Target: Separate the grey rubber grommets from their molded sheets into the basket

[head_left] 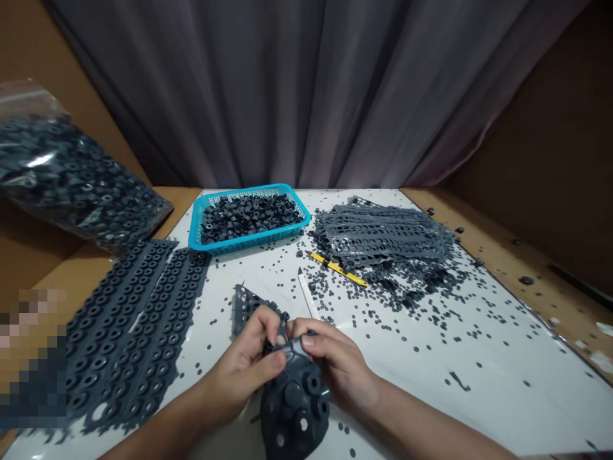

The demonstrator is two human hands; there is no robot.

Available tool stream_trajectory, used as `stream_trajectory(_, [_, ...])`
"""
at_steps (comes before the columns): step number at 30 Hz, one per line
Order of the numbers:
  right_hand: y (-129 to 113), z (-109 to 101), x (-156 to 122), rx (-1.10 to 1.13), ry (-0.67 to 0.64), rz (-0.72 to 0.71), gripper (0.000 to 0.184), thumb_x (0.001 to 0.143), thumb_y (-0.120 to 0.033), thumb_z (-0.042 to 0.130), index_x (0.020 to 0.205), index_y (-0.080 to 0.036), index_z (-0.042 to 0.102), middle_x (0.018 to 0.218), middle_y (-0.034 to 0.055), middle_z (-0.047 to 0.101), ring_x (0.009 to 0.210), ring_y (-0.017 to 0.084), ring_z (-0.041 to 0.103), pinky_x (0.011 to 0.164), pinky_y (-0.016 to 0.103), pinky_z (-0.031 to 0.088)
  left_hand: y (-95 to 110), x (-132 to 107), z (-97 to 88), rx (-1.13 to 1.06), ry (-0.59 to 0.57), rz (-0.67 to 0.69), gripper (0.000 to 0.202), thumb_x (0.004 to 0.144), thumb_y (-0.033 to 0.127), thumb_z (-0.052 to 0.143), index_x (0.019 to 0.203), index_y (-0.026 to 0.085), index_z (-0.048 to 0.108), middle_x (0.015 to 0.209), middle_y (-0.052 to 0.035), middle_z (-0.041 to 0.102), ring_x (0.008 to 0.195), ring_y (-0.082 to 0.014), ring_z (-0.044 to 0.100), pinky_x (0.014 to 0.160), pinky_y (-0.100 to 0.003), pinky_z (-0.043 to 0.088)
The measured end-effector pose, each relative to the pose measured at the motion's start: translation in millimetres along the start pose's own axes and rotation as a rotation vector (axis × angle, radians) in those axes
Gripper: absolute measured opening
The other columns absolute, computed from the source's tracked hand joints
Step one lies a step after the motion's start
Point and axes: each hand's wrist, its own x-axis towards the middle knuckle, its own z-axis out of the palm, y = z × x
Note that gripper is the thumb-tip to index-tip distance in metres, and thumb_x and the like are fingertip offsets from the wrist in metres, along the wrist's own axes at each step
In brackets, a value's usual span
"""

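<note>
A dark grey rubber sheet (294, 409) with rows of round moulded washers is bent between my two hands, its far end reaching forward over the white table. My left hand (249, 364) pinches it from the left, thumb on top and fingers curled. From the right, my right hand (335, 361) grips the same sheet with its thumb pressed on the fold. Several holes show in the sheet's near part. Just beyond my hands lie a white pen-like tool (307, 292) and a yellow pen-like tool (338, 268).
Washer sheets (138, 319) lie at the left. Behind them leans a clear bag (71, 172) full of small dark parts. A blue basket (249, 243) holds similar parts. At the right, punched-out sheets (383, 233) are piled among scattered small discs. A grey curtain (268, 89) hangs behind.
</note>
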Motion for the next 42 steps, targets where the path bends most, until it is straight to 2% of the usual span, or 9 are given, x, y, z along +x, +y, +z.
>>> stream_trajectory(4, [-22, -16, 6, 0.055, 0.106, -0.152, 0.032, 0.087, -0.035, 0.029, 0.061, -0.021, 0.019, 0.056, -0.0047, 0.017, 0.048, 0.012, 0.019, 0.047, 0.028, 0.028, 6, 4, -3.5, -0.034, 0.092, 0.016, 0.021, 0.083, 0.032, 0.058, 0.085, 0.026, 0.038, 0.074, 0.0043, 0.041, 0.061, -0.0083, 0.039, 0.056, -0.018, 0.033])
stream_trajectory(8, [-36, -24, -2, -0.311, 0.128, -0.363, 0.028, 0.091, -0.034, 0.033, 0.068, -0.02, 0.037, 0.065, -0.001, 0.033, 0.058, 0.013, 0.033, 0.056, 0.029, 0.03, 9, 6, -8.4, 0.174, 0.225, -0.057, 0.023, 0.083, 0.038, 0.056, 0.1, 0.027, 0.044, 0.081, 0.0018, 0.049, 0.069, -0.0116, 0.046, 0.062, -0.021, 0.037])
stream_trajectory(11, [-36, -19, -11, -0.729, 0.028, -0.364, 0.02, 0.092, -0.03, 0.035, 0.078, -0.019, 0.043, 0.074, 0.0012, 0.042, 0.069, 0.015, 0.04, 0.063, 0.03, 0.032, 7, 5, -7.3, 0.244, 0.197, -0.048, 0.035, 0.081, 0.042, 0.056, 0.111, 0.028, 0.044, 0.09, -0.0011, 0.054, 0.08, -0.0165, 0.051, 0.069, -0.025, 0.041])
stream_trajectory(17, [-36, -9, -12, -1.374, -0.097, -0.311, 0.012, 0.091, -0.025, 0.038, 0.087, -0.018, 0.046, 0.084, 0.0052, 0.05, 0.078, 0.02, 0.042, 0.072, 0.034, 0.031, 3, 8, -0.4, 0.415, 0.196, -0.047, 0.037, 0.085, 0.025, 0.054, 0.119, 0.028, 0.039, 0.098, -0.003, 0.059, 0.091, -0.0163, 0.056, 0.08, -0.026, 0.042])
stream_trajectory(23, [-31, -11, -7, -1.669, -0.094, -0.236, 0.015, 0.089, -0.029, 0.041, 0.082, -0.017, 0.048, 0.086, 0.0065, 0.054, 0.076, 0.021, 0.042, 0.073, 0.036, 0.029, 6, 11, -2.1, 0.289, 0.179, -0.106, 0.045, 0.082, 0.026, 0.06, 0.119, 0.025, 0.035, 0.091, -0.0038, 0.065, 0.081, -0.0155, 0.061, 0.071, -0.024, 0.046])
stream_trajectory(29, [-28, -13, -4, -1.699, -0.075, -0.201, 0.016, 0.088, -0.026, 0.041, 0.077, -0.017, 0.048, 0.079, 0.0047, 0.054, 0.073, 0.019, 0.044, 0.072, 0.034, 0.028, 8, 12, -1.0, 0.311, 0.235, -0.189, 0.049, 0.079, 0.026, 0.062, 0.121, 0.024, 0.036, 0.085, -0.0035, 0.067, 0.082, -0.0178, 0.063, 0.073, -0.028, 0.045])
stream_trajectory(36, [-19, -12, -4, -1.582, -0.166, -0.263, 0.011, 0.085, -0.019, 0.041, 0.074, -0.017, 0.043, 0.074, 0.0029, 0.051, 0.068, 0.017, 0.041, 0.068, 0.031, 0.027, 6, 9, -0.7, 0.48, 0.155, -0.116, 0.055, 0.078, 0.042, 0.059, 0.124, 0.022, 0.034, 0.076, -0.0005, 0.062, 0.068, -0.0168, 0.056, 0.062, -0.027, 0.039])
stream_trajectory(39, [-15, -11, -4, -1.436, -0.181, -0.28, 0.011, 0.083, -0.019, 0.041, 0.072, -0.018, 0.041, 0.073, 0.0022, 0.048, 0.068, 0.016, 0.039, 0.067, 0.03, 0.029, 2, 8, -0.6, 0.542, 0.181, -0.11, 0.052, 0.081, 0.037, 0.058, 0.125, 0.025, 0.034, 0.077, 0.0008, 0.059, 0.071, -0.0158, 0.054, 0.063, -0.026, 0.038])
stream_trajectory(42, [-14, -8, -5, -1.095, -0.147, -0.262, 0.014, 0.085, -0.019, 0.037, 0.071, -0.019, 0.039, 0.07, 0.0004, 0.044, 0.066, 0.015, 0.04, 0.064, 0.027, 0.03, -2, 8, -1.4, 0.398, 0.122, -0.106, 0.038, 0.086, 0.034, 0.052, 0.121, 0.029, 0.037, 0.083, 0.0011, 0.056, 0.076, -0.0134, 0.052, 0.068, -0.023, 0.038])
